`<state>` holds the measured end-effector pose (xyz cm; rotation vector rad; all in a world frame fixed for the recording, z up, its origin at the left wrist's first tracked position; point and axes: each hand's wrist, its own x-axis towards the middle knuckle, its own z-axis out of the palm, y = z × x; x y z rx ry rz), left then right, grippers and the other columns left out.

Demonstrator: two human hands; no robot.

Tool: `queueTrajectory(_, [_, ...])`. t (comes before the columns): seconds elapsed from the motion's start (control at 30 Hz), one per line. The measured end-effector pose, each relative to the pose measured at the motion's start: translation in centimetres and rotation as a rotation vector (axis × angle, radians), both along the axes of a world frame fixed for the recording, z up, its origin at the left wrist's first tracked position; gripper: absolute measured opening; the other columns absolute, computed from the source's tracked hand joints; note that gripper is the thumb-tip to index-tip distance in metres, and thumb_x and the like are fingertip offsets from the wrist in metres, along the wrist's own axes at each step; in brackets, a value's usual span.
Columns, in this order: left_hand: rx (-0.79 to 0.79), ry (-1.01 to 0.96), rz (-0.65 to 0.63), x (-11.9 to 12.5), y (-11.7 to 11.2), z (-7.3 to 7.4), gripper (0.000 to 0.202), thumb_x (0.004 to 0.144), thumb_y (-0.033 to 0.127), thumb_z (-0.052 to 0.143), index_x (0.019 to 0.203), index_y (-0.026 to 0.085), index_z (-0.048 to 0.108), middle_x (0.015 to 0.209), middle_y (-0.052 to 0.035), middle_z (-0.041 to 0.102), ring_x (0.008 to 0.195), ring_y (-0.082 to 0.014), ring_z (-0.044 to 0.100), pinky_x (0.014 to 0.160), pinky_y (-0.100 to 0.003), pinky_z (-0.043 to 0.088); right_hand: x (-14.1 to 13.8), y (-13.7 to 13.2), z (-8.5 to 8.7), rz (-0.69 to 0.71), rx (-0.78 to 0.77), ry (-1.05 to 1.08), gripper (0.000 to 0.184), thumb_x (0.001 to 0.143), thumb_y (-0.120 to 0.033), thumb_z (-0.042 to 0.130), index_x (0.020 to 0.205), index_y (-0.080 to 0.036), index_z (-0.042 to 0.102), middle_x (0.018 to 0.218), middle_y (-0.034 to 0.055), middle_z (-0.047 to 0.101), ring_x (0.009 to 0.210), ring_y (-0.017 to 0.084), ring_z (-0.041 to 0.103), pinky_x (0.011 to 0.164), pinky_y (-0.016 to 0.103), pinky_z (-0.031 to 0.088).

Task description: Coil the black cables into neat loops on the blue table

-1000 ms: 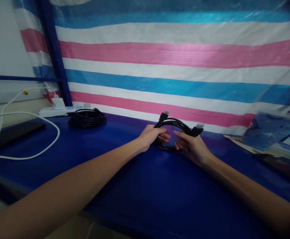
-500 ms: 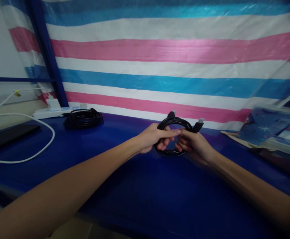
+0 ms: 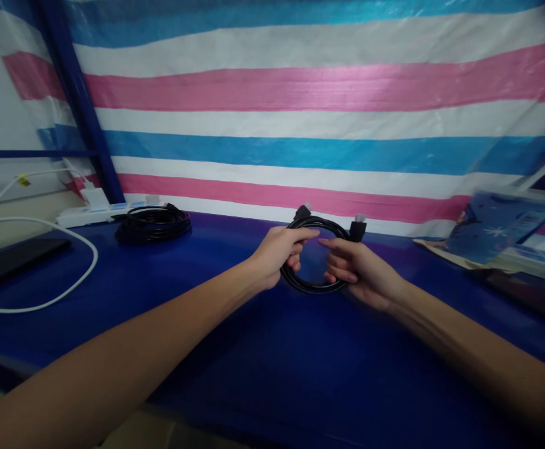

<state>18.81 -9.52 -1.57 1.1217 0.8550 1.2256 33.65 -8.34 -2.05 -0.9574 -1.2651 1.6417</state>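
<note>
Between my hands is a coiled black cable (image 3: 317, 289), raised on its side so that its ring faces me. Two plug ends with pale caps stick up from it, one at the upper left and one at the upper right. My left hand (image 3: 279, 252) is closed around the left side of the coil, thumb along the top. On the right side, my right hand (image 3: 359, 268) grips the coil with curled fingers. The two thumbs are a little apart. Whether the coil's lower edge touches the blue tabletop (image 3: 300, 362) I cannot tell.
A second coiled black cable (image 3: 153, 226) lies at the back left beside a white power strip (image 3: 78, 216) with a charger (image 3: 95, 197). A white cord (image 3: 92, 265) loops near a dark phone-like slab (image 3: 20, 259). At the right are a blue package (image 3: 492, 224) and a dark flat object (image 3: 520, 293).
My thumbs have moved apart, and the hands have shifted slightly left in view with the coil. The coil's opening shows wider between them. The view has turned slightly.
</note>
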Motion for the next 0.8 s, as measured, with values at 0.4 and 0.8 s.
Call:
queueTrajectory(0.4, [-0.063,-0.006,-0.148,-0.8,0.0,0.6,0.029,0.078,0.033,0.065,0.062,0.017,0.047,0.037,0.0113,0.02,0.03,-0.0008,0.014,0.035,-0.022,0.008,0.1,0.5,-1.1,0.043,0.115,-0.065,0.04,0.081,-0.032,0.062,0.048,-0.019,0.042,0.043,-0.0062,0.036,0.041,0.007,0.038,0.066,0.033,0.053])
queueTrajectory(0.8, [0.021,0.096,-0.031,-1.3,0.3,0.8,0.038,0.07,0.023,0.064,0.052,0.021,0.03,0.038,0.0103,0.021,0.031,-0.0003,0.016,0.036,-0.024,0.008,0.7,1.4,-0.5,0.045,0.144,-0.215,0.019,0.077,-0.036,0.069,0.077,-0.018,0.062,0.073,0.0026,0.062,0.072,0.015,0.062,0.067,0.027,0.051])
